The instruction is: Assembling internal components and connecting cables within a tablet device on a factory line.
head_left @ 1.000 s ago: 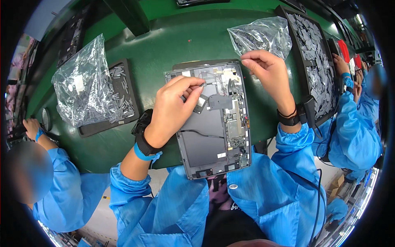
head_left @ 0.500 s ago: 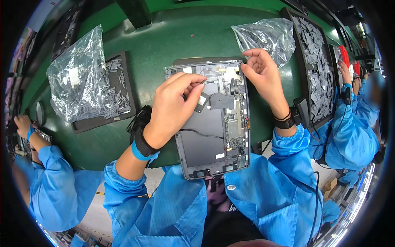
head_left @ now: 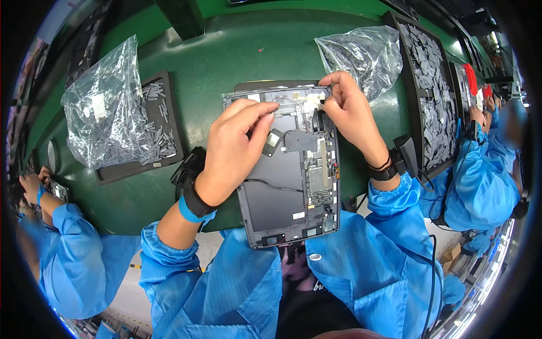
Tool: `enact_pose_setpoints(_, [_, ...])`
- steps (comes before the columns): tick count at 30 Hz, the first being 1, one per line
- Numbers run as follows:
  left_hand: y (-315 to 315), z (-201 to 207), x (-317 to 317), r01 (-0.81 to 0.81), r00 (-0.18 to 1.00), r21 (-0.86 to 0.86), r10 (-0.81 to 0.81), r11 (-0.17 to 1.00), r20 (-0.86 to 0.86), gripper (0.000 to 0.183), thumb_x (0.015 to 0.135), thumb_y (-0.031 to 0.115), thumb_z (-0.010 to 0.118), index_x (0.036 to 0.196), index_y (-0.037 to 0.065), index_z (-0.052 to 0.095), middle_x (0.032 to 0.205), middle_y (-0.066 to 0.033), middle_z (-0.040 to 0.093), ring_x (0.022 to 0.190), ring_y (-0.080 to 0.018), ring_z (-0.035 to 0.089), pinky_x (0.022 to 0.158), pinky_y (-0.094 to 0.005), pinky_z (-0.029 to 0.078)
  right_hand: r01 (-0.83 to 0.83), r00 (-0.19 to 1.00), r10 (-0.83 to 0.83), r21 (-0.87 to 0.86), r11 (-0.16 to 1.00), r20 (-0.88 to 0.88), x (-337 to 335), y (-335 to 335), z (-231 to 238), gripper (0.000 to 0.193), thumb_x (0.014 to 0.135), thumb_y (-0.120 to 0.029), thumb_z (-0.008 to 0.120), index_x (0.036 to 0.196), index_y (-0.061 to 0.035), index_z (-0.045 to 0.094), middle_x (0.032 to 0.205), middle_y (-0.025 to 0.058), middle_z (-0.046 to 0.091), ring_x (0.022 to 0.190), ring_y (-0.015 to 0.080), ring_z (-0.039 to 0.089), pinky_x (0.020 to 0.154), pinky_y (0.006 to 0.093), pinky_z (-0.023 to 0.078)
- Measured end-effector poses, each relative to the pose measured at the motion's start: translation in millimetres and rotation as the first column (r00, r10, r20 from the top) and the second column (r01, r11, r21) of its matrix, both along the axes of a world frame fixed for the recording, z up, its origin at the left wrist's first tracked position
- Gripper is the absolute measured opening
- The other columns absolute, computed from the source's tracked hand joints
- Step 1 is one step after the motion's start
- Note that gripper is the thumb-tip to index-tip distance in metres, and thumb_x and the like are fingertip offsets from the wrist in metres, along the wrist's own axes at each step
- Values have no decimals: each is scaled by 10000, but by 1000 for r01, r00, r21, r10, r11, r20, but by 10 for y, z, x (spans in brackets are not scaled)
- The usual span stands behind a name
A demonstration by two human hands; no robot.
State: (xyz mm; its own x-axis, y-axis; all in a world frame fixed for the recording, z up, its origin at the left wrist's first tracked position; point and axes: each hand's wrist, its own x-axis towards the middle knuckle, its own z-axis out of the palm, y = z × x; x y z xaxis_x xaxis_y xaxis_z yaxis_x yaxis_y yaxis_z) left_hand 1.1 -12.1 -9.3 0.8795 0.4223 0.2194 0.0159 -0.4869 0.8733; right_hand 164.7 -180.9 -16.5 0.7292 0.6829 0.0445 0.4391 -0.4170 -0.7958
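Observation:
An opened tablet-like device, its circuit board and dark inner panel bared, lies before me over the table's front edge. My left hand is above its upper left part, thumb and forefinger pinched together. What the pinch holds, if anything, is too small to make out. Below those fingertips sits a dark square piece with a pale centre. At the device's upper right corner, my right hand has bent fingers with thumb and forefinger apart, close to a pale patch. A black cable crosses the panel.
On the left, a clear plastic bag overlaps a dark tray of small grey strips. Another bag lies at the back right, beside a black-framed tray of grey pieces. Co-workers in blue work at either side.
My right hand has moved left and slightly down, onto the device's upper right corner. My left hand keeps its pinch, shifting little.

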Motion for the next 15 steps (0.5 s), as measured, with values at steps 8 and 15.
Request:
enact_pose_setpoints(8, [9,-24,-1,3,999,18,-4,1000,49,220,866,16,655,1082,24,700,923,-78,655,748,-131,632,691,-244,511,16,961,22,134,991,-276,57,-66,60,310,833,7,542,1140,-7,584,687,-27,487,603,39,456,548,220,384])
enact_pose_setpoints(15, [-9,1,-12,-9,998,-75,13,997,60,252,856,7,669,1107,15,686,930,-85,681,767,-108,637,707,-241,520,-14,987,21,-45,999,162,-35,61,108,266,789,-6,576,1053,-1,602,649,49,494,553,129,472,541,307,412])
